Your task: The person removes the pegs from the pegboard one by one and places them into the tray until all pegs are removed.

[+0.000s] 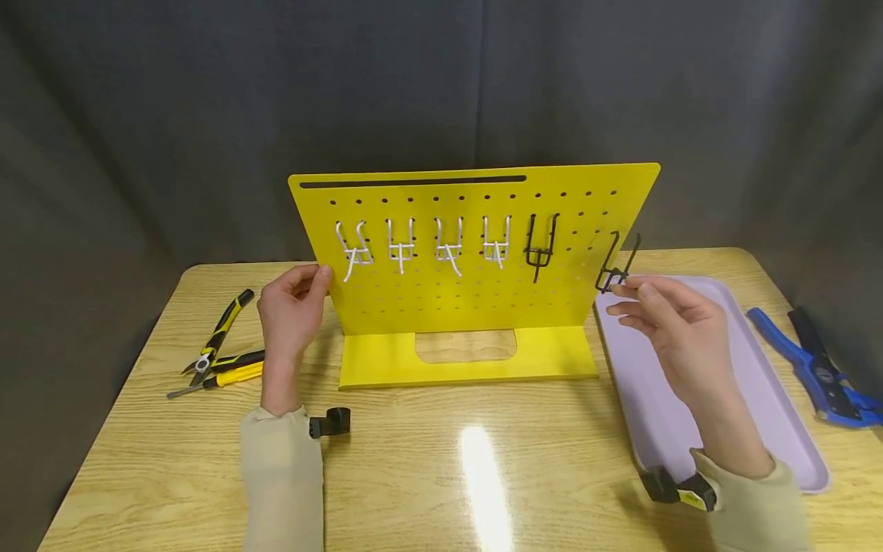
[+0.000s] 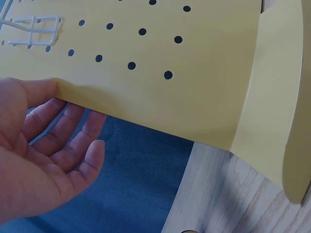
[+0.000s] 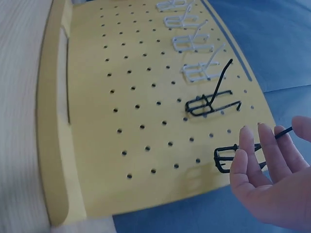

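Note:
A yellow pegboard [image 1: 476,299] stands upright on its flat base, with several white hooks [image 1: 400,247] and one black hook [image 1: 540,249] hung in a row. My left hand [image 1: 297,303] pinches the board's left edge, thumb on the front face and fingers behind, as the left wrist view also shows. At the board's right edge my right hand [image 1: 679,330] holds a second black pegboard hook [image 1: 612,277] by its prong. In the right wrist view that hook [image 3: 223,159] overlaps the board near its edge, and the fingers partly cover it.
A lilac tray [image 1: 752,383] lies at the right under my right arm, with a blue-handled tool [image 1: 814,376] beyond it. Yellow-and-black pliers [image 1: 221,333] and a yellow-handled screwdriver [image 1: 234,374] lie left of the board. A dark curtain [image 1: 441,84] hangs behind the table.

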Motion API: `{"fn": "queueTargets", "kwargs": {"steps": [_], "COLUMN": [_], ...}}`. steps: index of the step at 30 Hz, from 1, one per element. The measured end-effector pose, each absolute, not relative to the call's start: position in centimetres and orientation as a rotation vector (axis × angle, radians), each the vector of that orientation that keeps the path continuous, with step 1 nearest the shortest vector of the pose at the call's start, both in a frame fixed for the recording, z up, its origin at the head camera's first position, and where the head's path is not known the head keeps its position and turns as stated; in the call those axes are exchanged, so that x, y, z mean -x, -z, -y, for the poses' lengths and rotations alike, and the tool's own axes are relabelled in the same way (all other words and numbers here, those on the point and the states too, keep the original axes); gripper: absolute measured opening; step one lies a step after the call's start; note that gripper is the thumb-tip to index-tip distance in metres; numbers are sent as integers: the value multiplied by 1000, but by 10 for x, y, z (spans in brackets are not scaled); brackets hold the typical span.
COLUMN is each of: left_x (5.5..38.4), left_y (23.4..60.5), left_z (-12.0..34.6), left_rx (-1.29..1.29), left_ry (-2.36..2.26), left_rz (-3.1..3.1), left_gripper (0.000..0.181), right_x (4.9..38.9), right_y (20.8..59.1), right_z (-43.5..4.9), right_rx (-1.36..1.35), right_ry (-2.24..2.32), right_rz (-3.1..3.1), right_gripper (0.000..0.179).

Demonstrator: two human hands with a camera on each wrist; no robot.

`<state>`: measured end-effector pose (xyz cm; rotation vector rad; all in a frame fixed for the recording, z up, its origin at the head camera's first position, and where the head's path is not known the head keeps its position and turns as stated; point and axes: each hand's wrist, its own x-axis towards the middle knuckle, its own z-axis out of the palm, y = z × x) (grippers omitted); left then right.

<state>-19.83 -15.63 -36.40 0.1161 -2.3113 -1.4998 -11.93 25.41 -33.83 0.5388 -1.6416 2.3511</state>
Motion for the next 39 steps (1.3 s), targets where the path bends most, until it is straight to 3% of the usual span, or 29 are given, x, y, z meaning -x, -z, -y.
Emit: {"fn": "queueTargets", "kwargs": {"steps": [9,17,29,39], "left_x": [199,200,200,199], "left_y": [366,367,364,363], "left_z": [155,155,158,157], "left_rx": [-99,-79,-103,-120], "left_ry": [1507,1540,1547,1564], "left_rz": [2296,2292,2304,2312], "left_gripper": [30,30,31,31], "right_x": [112,110,129,142], "right_y": [347,355,365,376], "right_z": [-274,-299,-320,-334], "right_rx": [-362,-389,-29,106], "right_ry": [-2359,-2381,-2298,-2398], "right_rz": [1665,1637,1985,1996], "right_gripper": [22,22,17,16]}}
